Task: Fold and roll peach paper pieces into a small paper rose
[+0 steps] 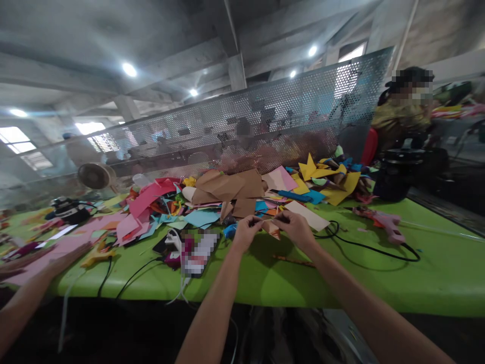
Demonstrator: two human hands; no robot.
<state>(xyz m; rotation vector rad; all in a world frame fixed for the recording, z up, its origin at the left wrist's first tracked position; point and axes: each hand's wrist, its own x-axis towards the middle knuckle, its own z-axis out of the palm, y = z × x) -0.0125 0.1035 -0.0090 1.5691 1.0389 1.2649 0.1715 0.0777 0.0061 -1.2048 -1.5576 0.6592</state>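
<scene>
My left hand [247, 231] and my right hand [294, 227] are raised over the green table's middle, fingers pinched on a small folded brown paper piece [272, 229] between them. Below it lies a thin patterned brown strip [293, 261]. A cream paper sheet [307, 216] is just behind my right hand, and a blue object [230, 231] sits beside my left hand. The pink glue gun [382, 222] rests farther right, its black cable curving over the table.
Coloured paper is heaped along the back, with brown sheets [231, 186] and a blue cutter [293, 195]. At left are a phone [202, 253], a yellow glue gun [99, 253], a fan [94, 176] and another person's arms [49, 270]. A person [401, 114] sits back right.
</scene>
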